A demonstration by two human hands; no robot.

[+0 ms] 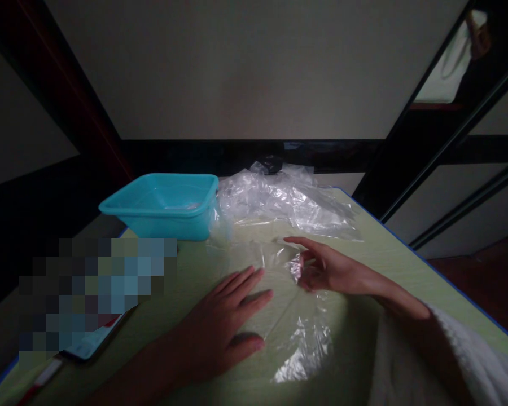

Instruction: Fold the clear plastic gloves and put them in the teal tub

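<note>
A clear plastic bag lies spread on the table in front of me, wrinkled and shiny at its near right part. My left hand rests flat on its left side, palm down, with the fingers stretched out and slightly apart. At the bag's right side, my right hand has its lower fingers and thumb curled at a bunched bit of the film. Its index finger points out to the left over the bag. The exact contact of the fingertips is partly hidden.
A turquoise plastic basin stands at the back left, with some clear film at its right side. Beside it lies a heap of clear plastic bags. A phone-like device, mostly blurred out, and a cable are at the left edge.
</note>
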